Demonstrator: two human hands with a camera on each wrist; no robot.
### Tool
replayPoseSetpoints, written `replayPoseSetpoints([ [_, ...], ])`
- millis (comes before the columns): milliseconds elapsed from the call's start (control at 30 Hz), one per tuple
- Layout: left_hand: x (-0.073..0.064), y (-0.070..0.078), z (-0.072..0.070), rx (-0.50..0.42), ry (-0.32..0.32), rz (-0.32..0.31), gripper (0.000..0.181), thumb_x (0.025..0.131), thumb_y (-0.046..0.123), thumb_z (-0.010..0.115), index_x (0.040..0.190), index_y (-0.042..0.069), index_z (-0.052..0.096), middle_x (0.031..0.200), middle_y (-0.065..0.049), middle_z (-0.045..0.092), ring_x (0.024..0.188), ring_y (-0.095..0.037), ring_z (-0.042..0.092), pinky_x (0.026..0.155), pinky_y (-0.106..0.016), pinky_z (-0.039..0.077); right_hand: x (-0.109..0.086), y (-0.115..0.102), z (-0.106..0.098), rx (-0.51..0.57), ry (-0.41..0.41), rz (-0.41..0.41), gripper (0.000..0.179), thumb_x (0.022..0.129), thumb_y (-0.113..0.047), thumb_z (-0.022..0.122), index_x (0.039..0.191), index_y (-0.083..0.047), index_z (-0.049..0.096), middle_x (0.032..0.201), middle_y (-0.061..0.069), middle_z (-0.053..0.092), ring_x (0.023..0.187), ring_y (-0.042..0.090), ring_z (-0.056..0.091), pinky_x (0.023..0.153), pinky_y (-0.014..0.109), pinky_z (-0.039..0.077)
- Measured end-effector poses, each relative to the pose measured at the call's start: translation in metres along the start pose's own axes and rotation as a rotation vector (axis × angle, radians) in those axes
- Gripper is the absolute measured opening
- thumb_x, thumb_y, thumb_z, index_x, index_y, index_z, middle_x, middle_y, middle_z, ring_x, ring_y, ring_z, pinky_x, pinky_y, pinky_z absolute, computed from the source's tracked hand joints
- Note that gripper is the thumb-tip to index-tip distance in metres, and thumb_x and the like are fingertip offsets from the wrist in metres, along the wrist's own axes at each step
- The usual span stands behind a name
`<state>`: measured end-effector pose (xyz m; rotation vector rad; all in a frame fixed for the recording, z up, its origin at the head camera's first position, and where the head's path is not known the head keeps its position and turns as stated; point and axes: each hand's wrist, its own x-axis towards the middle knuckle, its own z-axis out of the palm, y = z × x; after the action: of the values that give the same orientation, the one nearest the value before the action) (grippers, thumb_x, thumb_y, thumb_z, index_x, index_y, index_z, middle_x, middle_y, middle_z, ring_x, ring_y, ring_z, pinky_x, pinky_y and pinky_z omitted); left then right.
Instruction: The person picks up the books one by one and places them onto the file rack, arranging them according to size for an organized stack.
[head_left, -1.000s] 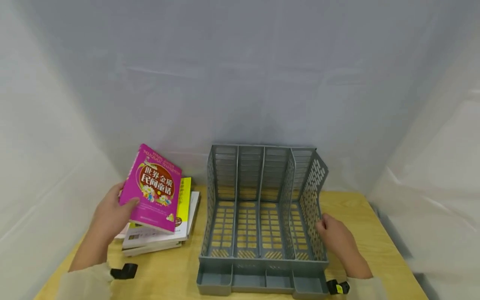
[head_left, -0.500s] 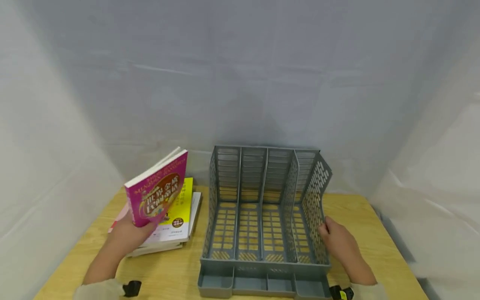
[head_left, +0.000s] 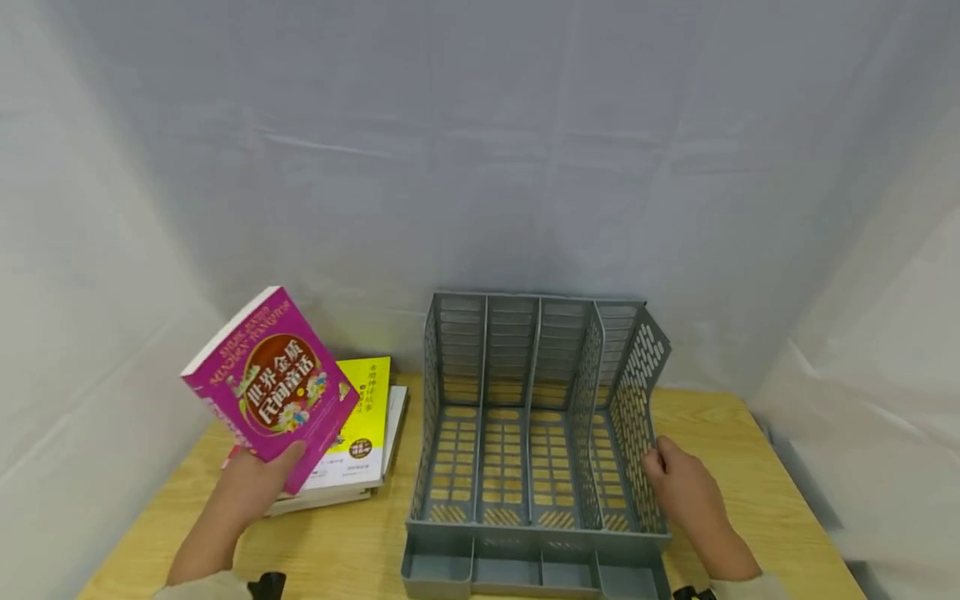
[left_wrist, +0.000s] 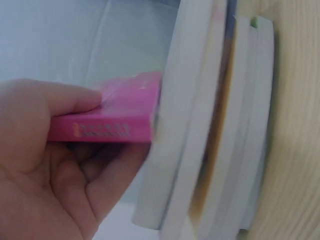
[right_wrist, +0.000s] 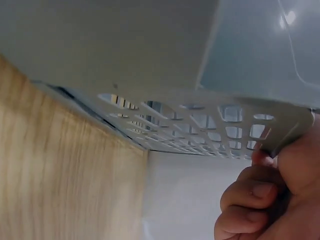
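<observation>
My left hand [head_left: 255,483] holds a magenta paperback book [head_left: 281,387] above a stack of books, thumb on the cover and fingers behind. In the left wrist view the spine of this book [left_wrist: 105,128] lies between thumb and fingers. A yellow-and-white book [head_left: 375,392] tops the stack, partly hidden by the magenta one. My right hand [head_left: 686,487] pinches the edge of the right side panel of a grey plastic desk file rack [head_left: 536,537]. In the right wrist view curled fingers [right_wrist: 250,192] meet the perforated panel's edge.
The rack has several upright slots with nothing in them and small trays along its front. Everything stands on a light wooden table [head_left: 337,558]. White sheeting [head_left: 487,167] hangs behind and on both sides.
My left hand has turned the magenta book, first swinging its top edge towards me, then tilting it leftwards with the cover facing up again. The right hand stays on the rack's side panel.
</observation>
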<state>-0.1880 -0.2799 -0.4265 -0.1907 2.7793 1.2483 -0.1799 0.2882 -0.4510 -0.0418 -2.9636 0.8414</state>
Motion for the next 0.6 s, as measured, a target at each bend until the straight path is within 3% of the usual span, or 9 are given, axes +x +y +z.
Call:
replayPoseSetpoints([
  [100, 0.001, -0.003, 0.000, -0.037, 0.030, -0.039, 0.071, 0.107, 0.051, 0.048, 0.147, -0.007, 0.041, 0.130, -0.031, 0.060, 0.106, -0.033, 0.065, 0.093, -0.056, 0.050, -0.001, -0.002, 0.000, -0.021, 0.044, -0.003, 0.030, 0.109, -0.022, 0.038, 0.080, -0.013, 0.041, 0.062, 0.000, 0.037, 0.051, 0.015, 0.033, 0.050, 0.029, 0.028],
  [233, 0.002, -0.003, 0.002, -0.027, 0.051, -0.058, 0.066, 0.107, 0.048, 0.048, 0.138, -0.011, 0.048, 0.109, -0.024, 0.068, 0.088, -0.027, 0.066, 0.079, -0.044, 0.053, -0.002, -0.004, 0.000, -0.064, 0.075, -0.012, 0.030, 0.107, -0.021, 0.042, 0.078, -0.014, 0.043, 0.060, -0.001, 0.039, 0.051, 0.015, 0.036, 0.048, 0.029, 0.029],
  [367, 0.001, 0.004, 0.008, 0.029, 0.099, 0.008, 0.064, 0.107, 0.043, 0.051, 0.134, -0.015, 0.053, 0.102, -0.027, 0.071, 0.077, -0.025, 0.066, 0.068, -0.039, 0.052, -0.002, -0.004, 0.000, -0.074, 0.061, 0.002, 0.029, 0.106, -0.020, 0.042, 0.078, -0.014, 0.044, 0.061, 0.000, 0.040, 0.051, 0.016, 0.037, 0.048, 0.030, 0.029],
  [500, -0.007, 0.018, 0.014, 0.095, 0.227, 0.103, 0.062, 0.107, 0.041, 0.053, 0.134, -0.014, 0.056, 0.117, -0.037, 0.067, 0.089, -0.043, 0.070, 0.075, -0.054, 0.055, -0.002, -0.004, 0.002, -0.060, 0.048, 0.038, 0.026, 0.105, -0.021, 0.041, 0.080, -0.014, 0.044, 0.062, 0.000, 0.041, 0.052, 0.016, 0.038, 0.049, 0.031, 0.030],
  [600, -0.016, 0.036, 0.018, 0.028, 0.359, 0.162, 0.057, 0.107, 0.037, 0.055, 0.139, -0.010, 0.055, 0.129, -0.036, 0.062, 0.108, -0.051, 0.065, 0.087, -0.063, 0.052, -0.002, -0.004, 0.003, -0.060, 0.068, 0.038, 0.025, 0.105, -0.021, 0.041, 0.081, -0.014, 0.044, 0.063, 0.000, 0.040, 0.052, 0.016, 0.038, 0.049, 0.031, 0.030],
])
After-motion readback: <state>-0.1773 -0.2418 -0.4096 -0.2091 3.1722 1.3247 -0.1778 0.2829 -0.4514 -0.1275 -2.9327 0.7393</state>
